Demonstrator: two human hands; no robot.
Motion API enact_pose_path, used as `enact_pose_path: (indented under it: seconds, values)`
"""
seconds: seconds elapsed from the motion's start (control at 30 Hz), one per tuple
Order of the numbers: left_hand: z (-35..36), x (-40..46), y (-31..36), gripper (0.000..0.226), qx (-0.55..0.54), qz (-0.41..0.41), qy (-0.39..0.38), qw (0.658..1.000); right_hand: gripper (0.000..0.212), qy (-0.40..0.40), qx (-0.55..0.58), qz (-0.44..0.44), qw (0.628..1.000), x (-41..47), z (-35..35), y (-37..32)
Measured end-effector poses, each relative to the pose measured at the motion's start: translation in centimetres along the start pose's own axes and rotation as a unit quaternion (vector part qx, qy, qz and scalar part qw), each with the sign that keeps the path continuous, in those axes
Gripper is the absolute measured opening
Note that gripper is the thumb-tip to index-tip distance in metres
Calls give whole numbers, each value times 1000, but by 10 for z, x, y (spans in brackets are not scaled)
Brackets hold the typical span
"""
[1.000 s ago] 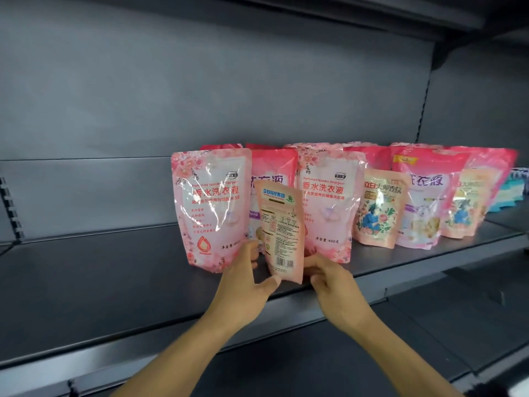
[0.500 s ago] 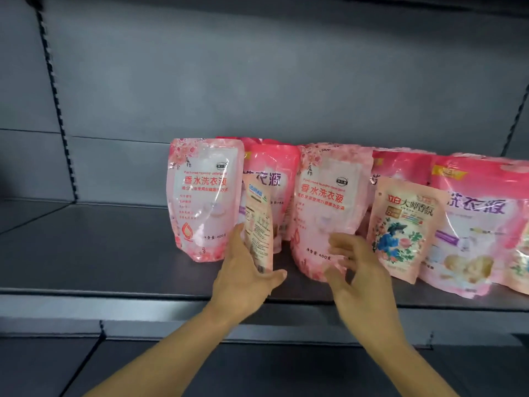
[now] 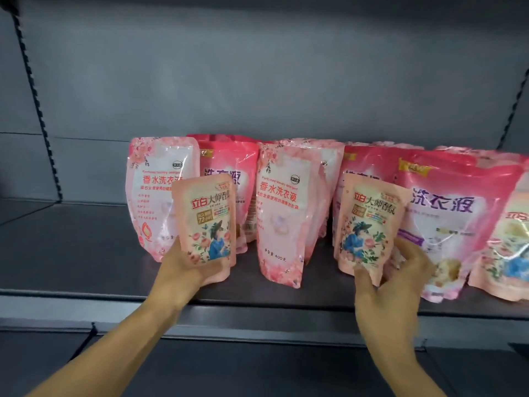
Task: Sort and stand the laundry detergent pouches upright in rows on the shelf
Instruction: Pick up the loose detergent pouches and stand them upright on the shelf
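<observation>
Right now the left hand (image 3: 183, 267) grips a small peach pouch (image 3: 206, 222) from below, fingers curled round its base, the printed front with a figure in blue facing the camera and the pouch held upright just in front of the row. The right hand (image 3: 400, 279) pinches a second small peach pouch (image 3: 369, 227) of the same design at its lower right corner, thumb on the front and fingers behind; its bottom edge looks to rest on the shelf (image 3: 71, 253), though the hand hides that part.

Behind the left hand's pouch stands a pale pink pouch (image 3: 156, 193) with a blossom print, and just right of it a deeper pink pouch (image 3: 229, 167), partly covered. Between the two hands another pale blossom pouch (image 3: 282, 216) stands upright near the shelf's front, with more like it packed behind. To the right, a large pink pouch with purple lettering (image 3: 452, 207) leans just beside the right hand, and a further peach pouch (image 3: 506, 253) is cut off by the frame edge. A grey back panel (image 3: 257, 81) rises behind the row.
</observation>
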State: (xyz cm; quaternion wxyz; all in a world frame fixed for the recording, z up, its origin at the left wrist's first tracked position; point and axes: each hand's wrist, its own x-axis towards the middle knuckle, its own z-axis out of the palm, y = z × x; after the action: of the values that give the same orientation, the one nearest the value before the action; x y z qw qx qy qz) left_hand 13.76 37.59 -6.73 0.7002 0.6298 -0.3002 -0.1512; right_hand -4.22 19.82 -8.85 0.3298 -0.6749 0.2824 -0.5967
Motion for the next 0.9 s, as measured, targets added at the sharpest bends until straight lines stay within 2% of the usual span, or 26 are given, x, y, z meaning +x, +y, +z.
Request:
enact_pose_path:
  seconds: [0.1,0.17,0.33,0.43,0.53,0.7,0.9]
  values:
    - [3,10,-6,38,20,0,88,996,72,-15,-15,22,1000,10,-1,2]
    - [1,16,-10,34,51,-10,113,992,68,-43,-12,47,998,18,2,6]
    - [-8,19,-10,29,59,-37,54,996,33,-46,-31,94,994,40,12,22]
    - [-11,20,-10,28,64,-35,45,996,33,-50,-26,152,987,52,22,23]
    - [-6,20,-12,22,86,-20,44,995,23,-37,12,195,980,58,27,21]
    - [-3,21,-13,18,127,-14,47,991,13,-27,42,204,978,53,21,26]
    - [-4,18,-11,21,69,-20,68,995,16,-6,117,213,970,39,6,21]
